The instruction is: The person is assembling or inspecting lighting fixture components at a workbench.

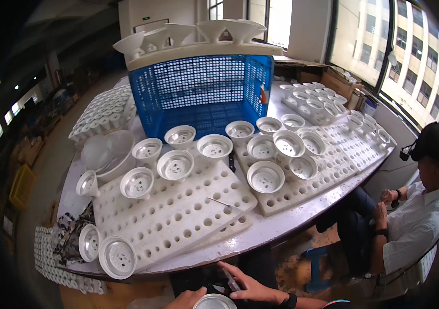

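Note:
At the lower edge, my left hand (187, 298) is closed against the side of a white round lamp cup (214, 302), whose lower part is cut off by the picture's edge. My right hand (253, 288) is on the cup's other side, its index finger stretched forward. A slim tool with a clear handle (231, 280) lies in its grip; the tip is hard to make out. On the table ahead, a perforated white foam board (178, 216) carries several similar cups, among them one (118, 256) by the near edge. A thin screwdriver (224, 204) rests on the board.
Behind the boards a blue plastic crate (201, 116) lies on its side, white cones (181, 33) on top. More cups stand on a second foam board (302, 190). A white bowl (121, 167) is at left. To the right sits another person (415, 216) beside a blue stool (318, 270).

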{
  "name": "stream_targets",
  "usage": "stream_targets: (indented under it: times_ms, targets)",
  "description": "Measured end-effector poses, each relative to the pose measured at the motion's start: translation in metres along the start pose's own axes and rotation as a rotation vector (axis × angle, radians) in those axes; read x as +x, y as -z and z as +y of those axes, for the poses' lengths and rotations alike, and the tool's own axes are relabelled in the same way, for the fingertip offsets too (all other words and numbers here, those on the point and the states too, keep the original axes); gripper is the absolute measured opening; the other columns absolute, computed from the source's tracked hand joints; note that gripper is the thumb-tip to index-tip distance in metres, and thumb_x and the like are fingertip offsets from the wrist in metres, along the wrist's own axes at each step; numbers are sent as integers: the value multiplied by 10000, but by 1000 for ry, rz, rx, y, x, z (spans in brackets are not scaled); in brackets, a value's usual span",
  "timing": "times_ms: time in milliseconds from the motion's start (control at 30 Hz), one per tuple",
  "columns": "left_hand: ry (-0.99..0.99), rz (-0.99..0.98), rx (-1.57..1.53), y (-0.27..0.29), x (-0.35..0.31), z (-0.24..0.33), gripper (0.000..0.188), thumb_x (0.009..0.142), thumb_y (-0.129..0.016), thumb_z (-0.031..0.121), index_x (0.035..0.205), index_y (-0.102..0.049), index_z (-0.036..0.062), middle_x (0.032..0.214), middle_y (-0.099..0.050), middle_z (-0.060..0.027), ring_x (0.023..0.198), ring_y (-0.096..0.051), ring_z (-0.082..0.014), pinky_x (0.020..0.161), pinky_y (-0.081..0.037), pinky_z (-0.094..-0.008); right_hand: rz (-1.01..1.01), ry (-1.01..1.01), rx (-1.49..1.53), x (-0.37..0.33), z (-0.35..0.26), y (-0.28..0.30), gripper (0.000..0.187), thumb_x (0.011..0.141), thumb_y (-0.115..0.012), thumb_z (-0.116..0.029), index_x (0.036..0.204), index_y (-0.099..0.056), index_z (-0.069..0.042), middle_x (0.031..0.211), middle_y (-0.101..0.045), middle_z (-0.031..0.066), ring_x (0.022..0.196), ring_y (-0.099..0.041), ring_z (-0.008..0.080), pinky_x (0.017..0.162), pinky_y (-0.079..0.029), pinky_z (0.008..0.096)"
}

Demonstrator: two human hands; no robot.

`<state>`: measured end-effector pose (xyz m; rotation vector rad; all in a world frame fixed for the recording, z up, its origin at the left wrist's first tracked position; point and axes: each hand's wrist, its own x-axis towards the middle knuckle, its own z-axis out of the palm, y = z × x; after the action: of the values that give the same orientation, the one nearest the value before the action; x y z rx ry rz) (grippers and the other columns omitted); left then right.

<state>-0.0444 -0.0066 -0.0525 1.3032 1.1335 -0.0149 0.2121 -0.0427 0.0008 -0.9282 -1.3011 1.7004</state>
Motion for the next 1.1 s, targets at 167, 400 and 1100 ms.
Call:
stream_targets:
  times_ms: [167, 400, 1100]
  targets:
    - [-154, -44, -368, -33, 25, -132, 526, 1003, -402, 459, 1182, -608, 9, 1008, -682, -52, 871, -634, -263, 781, -484, -391, 72, -29, 131, -17, 27, -2, 963, 806, -686, -399, 1525, -120, -99, 1563, -144, 132, 1439, -162, 249, 1159, -156, 394]
    - [-202, -561, -552, -33, 10, -11, 751, 999, -200, 554, 1481, -209, -22, 1531, -268, -113, 1419, -218, -223, 1167, -129, -360, 217, -157, 748, -11, 31, 38, 920, 829, -587, -575, 1533, -114, -219, 1570, -148, 112, 1450, -134, 280, 1096, -266, 494]
    - [-402, -565, 1, -56, 53, 30, 722, 734, -801, 227, 1323, -427, 42, 1318, -542, -168, 1226, -515, -267, 1024, -416, -374, 457, 97, 658, -9, 33, 41, 1081, 702, -636, -648, 1523, -157, -134, 1548, -222, 126, 1427, -223, 265, 1100, -308, 440]
